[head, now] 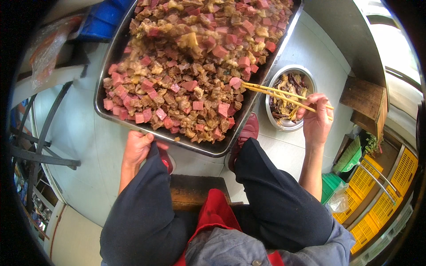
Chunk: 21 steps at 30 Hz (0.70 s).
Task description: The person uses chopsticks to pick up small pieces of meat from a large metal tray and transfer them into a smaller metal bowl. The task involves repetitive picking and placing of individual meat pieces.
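A deep metal tray [213, 152] full of diced brown meat [179, 103] and pink meat cubes [189, 85] lies before me. Its near left rim is in the grip of my left hand [138, 148], thumb near the top edge. My right hand [316, 116] holds a pair of wooden chopsticks [279, 91]. Their tips meet a round pink piece [235, 83] at the tray's right side; whether they pinch it I cannot tell. Beneath the chopsticks, a steel bowl [314, 83] on the floor contains dried-looking brown and dark red scraps [289, 86].
Dark metal legs [50, 123] stand at the left, with a blue crate [103, 20] behind. To the right are a wooden box [362, 96], a green broom [349, 156], a green container [329, 186] and several yellow crates [366, 176]. A wooden stool [199, 189] lies between my legs.
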Motion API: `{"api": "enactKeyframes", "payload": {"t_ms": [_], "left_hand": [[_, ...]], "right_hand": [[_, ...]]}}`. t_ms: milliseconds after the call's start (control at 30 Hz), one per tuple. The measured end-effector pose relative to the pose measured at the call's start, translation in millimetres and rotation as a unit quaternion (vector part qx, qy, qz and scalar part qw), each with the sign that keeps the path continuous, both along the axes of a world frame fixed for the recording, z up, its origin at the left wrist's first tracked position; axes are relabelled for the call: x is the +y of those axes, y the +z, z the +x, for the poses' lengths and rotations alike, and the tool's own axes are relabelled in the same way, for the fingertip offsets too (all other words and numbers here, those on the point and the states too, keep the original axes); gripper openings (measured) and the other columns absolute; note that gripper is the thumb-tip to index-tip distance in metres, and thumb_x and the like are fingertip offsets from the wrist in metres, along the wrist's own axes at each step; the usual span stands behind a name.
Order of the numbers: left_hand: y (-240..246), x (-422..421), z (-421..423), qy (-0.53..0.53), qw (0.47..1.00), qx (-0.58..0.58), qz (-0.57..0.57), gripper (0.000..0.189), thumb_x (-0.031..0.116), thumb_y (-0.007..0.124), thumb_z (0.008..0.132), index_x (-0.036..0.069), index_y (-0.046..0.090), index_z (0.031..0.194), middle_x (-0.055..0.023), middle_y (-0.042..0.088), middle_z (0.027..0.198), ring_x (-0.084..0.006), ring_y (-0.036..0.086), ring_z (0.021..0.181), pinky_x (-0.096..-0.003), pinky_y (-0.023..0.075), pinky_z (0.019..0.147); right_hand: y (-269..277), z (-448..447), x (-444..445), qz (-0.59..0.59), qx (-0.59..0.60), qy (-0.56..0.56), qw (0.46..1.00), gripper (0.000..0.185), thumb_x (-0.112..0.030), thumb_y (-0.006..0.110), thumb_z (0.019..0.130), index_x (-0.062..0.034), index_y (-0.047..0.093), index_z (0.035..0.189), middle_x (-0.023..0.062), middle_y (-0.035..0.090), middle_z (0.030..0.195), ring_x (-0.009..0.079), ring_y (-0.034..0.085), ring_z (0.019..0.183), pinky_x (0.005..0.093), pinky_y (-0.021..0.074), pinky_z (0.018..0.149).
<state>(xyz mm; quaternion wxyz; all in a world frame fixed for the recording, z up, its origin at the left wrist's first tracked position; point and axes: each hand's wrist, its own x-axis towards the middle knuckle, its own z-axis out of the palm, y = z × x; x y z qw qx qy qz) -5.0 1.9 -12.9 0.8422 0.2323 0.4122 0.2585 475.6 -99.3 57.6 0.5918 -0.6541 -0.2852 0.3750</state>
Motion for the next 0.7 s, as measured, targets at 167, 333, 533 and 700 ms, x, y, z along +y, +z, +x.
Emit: {"api": "enactKeyframes", "payload": {"t_ms": [167, 333, 533, 700], "left_hand": [[1, 3, 2, -0.009, 1.0, 0.003, 0.014, 0.026, 0.012, 0.064, 0.091, -0.01, 0.062, 0.105, -0.0215, 0.068, 0.099, -0.0337, 0.069, 0.085, -0.0459, 0.0617, 0.068], [-1, 0, 2, -0.018, 0.999, 0.017, 0.046, 0.036, 0.016, 0.063, 0.092, -0.009, 0.056, 0.117, -0.021, 0.067, 0.105, -0.0343, 0.07, 0.087, -0.0402, 0.0619, 0.064], [1, 0, 1, -0.03, 0.998, 0.014, 0.061, 0.032, 0.018, 0.063, 0.092, -0.007, 0.06, 0.11, -0.022, 0.068, 0.101, -0.035, 0.07, 0.087, -0.0396, 0.0621, 0.062], [4, 3, 7, -0.025, 0.999, 0.004, 0.04, 0.032, 0.012, 0.061, 0.093, -0.011, 0.057, 0.115, -0.0217, 0.068, 0.103, -0.0333, 0.07, 0.088, -0.0408, 0.0615, 0.068]], "right_hand": [[28, 3, 0, 0.072, 0.152, -0.055, 0.984, 0.035, -0.029, 0.038, 0.105, -0.0002, 0.054, 0.091, 0.0107, 0.055, 0.087, 0.0158, 0.059, 0.06, 0.0229, 0.0517, 0.051], [53, 37, -28, 0.144, 0.258, -0.085, 0.952, 0.034, -0.028, 0.044, 0.103, -0.0008, 0.053, 0.086, 0.0101, 0.054, 0.086, 0.015, 0.049, 0.061, 0.0219, 0.0436, 0.051], [2, 88, -72, 0.083, 0.176, -0.214, 0.957, 0.032, -0.028, 0.047, 0.102, 0.0002, 0.058, 0.092, 0.011, 0.059, 0.083, 0.0174, 0.056, 0.065, 0.0249, 0.0476, 0.055], [-17, 90, -99, 0.022, 0.101, -0.309, 0.945, 0.032, -0.028, 0.05, 0.101, 0.0011, 0.06, 0.095, 0.0114, 0.061, 0.085, 0.0191, 0.061, 0.071, 0.0263, 0.0529, 0.06]]}}
